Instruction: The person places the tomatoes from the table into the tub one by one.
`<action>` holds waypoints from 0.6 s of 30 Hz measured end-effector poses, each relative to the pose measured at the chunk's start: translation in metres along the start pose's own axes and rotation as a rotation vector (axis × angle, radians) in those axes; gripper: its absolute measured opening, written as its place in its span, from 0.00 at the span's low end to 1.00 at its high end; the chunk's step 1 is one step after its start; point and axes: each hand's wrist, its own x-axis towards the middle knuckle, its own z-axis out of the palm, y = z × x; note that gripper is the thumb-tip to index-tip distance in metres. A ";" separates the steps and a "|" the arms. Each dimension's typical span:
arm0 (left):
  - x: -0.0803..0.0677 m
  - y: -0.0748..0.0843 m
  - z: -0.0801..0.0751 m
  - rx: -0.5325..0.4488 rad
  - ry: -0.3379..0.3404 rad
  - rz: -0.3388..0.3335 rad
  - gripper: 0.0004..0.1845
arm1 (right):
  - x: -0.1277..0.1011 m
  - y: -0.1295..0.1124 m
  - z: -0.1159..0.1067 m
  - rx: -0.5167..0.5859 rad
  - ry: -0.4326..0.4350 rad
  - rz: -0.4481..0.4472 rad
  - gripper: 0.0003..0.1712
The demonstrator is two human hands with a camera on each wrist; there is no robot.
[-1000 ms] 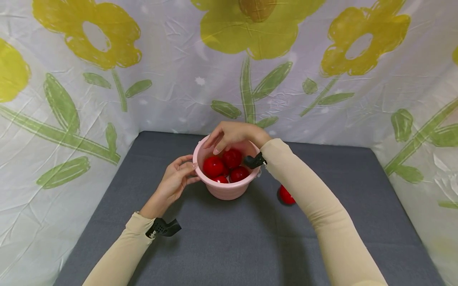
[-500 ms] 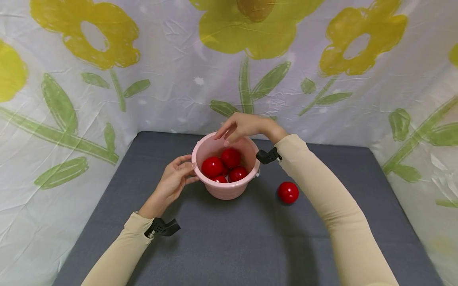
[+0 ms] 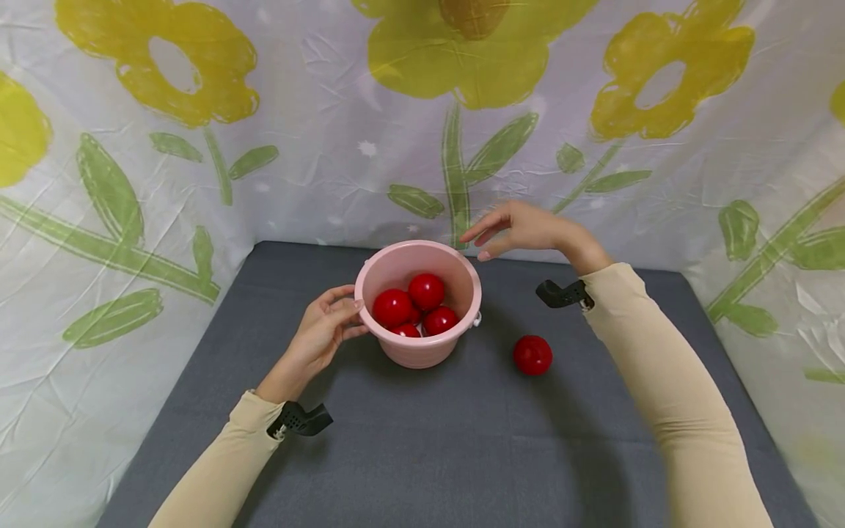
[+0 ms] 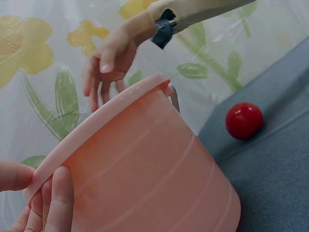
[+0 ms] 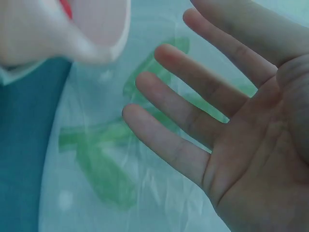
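Done: four red balls (image 3: 414, 304) lie in the pink bucket (image 3: 419, 350), near the table's (image 3: 422, 455) far edge.
Left: one red ball (image 3: 532, 355) on the table, right of the bucket.
Left hand (image 3: 322, 335): fingers curled on the rim.
Right hand (image 3: 524, 229): empty, fingers spread, above the far edge.
Look: glossy, round.

A round pink plastic bucket (image 3: 419, 348) stands near the middle of the grey cloth-covered bench (image 3: 422, 447), towards its rear. Four glossy red balls (image 3: 394, 307) lie inside it. A fifth red ball (image 3: 532, 355) lies on the bench to its right, apart. The left hand (image 3: 321, 334) touches the bucket's left rim; the right hand (image 3: 528, 229) hangs above, right of and behind the bucket. A flower-printed plastic sheet (image 3: 330, 147) stands behind the bench.
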 end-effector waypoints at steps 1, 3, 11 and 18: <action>0.000 0.000 0.000 0.002 -0.003 0.000 0.21 | -0.005 0.004 -0.001 -0.001 0.011 0.007 0.24; 0.000 0.001 0.000 0.007 -0.008 0.000 0.22 | -0.015 0.013 -0.003 0.007 0.027 0.026 0.24; 0.000 0.000 -0.001 0.024 -0.014 0.003 0.24 | -0.043 0.057 0.008 0.030 0.026 0.069 0.26; 0.000 0.000 0.000 0.013 -0.017 0.004 0.23 | -0.059 0.097 0.031 0.085 -0.001 0.109 0.28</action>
